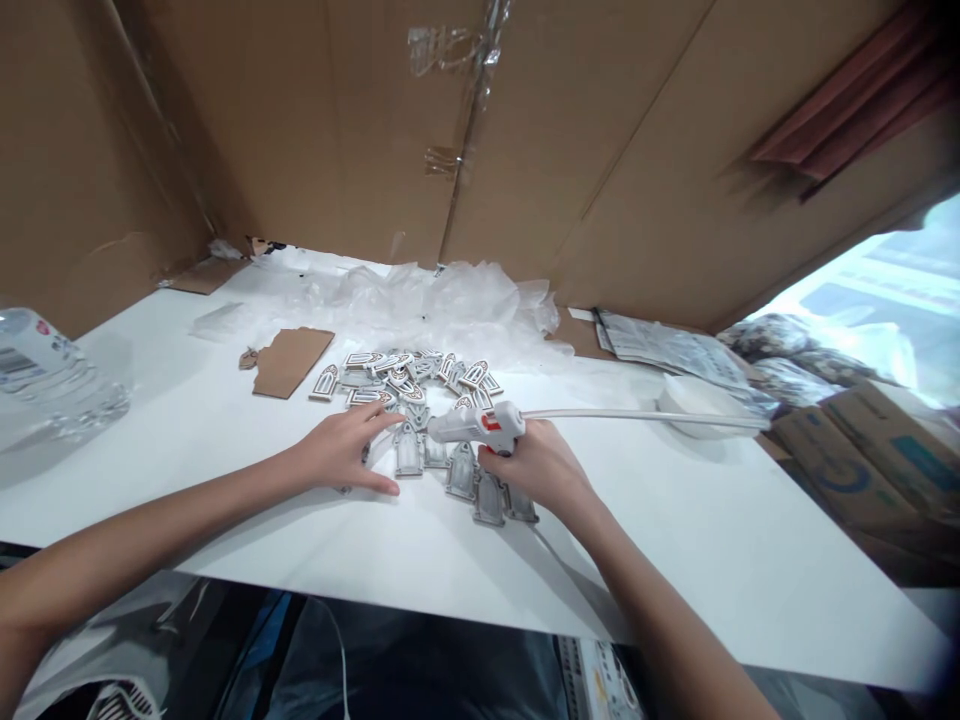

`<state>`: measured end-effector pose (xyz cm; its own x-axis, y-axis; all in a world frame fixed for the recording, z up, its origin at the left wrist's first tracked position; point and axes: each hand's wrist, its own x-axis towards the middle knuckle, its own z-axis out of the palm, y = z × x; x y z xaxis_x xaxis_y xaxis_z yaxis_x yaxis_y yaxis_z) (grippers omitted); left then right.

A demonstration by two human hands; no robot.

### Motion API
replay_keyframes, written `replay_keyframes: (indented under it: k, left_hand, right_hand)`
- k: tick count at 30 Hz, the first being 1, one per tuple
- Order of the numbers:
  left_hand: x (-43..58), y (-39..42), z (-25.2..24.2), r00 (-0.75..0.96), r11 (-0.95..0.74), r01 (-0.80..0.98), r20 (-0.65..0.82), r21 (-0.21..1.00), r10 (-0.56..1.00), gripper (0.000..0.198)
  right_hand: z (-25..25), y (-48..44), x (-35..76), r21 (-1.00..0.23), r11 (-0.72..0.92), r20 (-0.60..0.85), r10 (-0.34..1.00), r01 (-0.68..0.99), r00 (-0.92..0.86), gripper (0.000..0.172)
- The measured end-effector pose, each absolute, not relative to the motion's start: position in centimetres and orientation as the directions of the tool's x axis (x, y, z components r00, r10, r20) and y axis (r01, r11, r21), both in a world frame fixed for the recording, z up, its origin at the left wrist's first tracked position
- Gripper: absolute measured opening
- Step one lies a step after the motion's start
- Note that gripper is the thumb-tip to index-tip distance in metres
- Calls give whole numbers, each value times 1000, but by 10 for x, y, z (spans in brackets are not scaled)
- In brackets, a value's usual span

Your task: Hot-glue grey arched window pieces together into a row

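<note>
The right hand (536,470) clenches a white-and-red plastic hot glue gun (476,424) over grey arched window-shaped pieces (409,450) on a white worktop (675,540); the open left hand (337,450) lies splayed against them, apparently steadying them.

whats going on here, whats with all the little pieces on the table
A person is holding a white hot glue gun in their right hand, its nozzle pointing left above small grey arched pieces on a white table. Their left hand lies on the table right beside those pieces. More of the pieces are heaped just behind, near a cardboard scrap.
</note>
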<state>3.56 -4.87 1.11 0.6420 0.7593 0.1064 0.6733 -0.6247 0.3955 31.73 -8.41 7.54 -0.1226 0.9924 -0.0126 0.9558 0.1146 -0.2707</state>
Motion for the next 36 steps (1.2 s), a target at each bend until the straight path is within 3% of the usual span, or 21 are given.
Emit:
replay_keyframes:
  k: [3,7,13,22,36]
  left_hand:
    - [20,-49,18,665,-633,639,99,437,740,87]
    - [1,-35,27,741,-628,572,-4,528,671,66]
    - [-8,-19,31,778,-626,553,-73,550,624,40]
    - [7,-39,34,676,-568,643,-31,514,736,39]
    - [3,-33,33,652,-559,664,-19,496,758,42]
  right_hand:
    - [74,-87,315,-263,119,-9,992,957,-126,12]
    - [70,-90,312,-246,112,13,994,963,-113,11]
    - [63,-92,310,-224,117,32,993,968,-112,9]
    - [59,-91,308,-193,106,31,994,976,-102,11]
    - [55,-90,307,-178,88,20,996,980,-86,15]
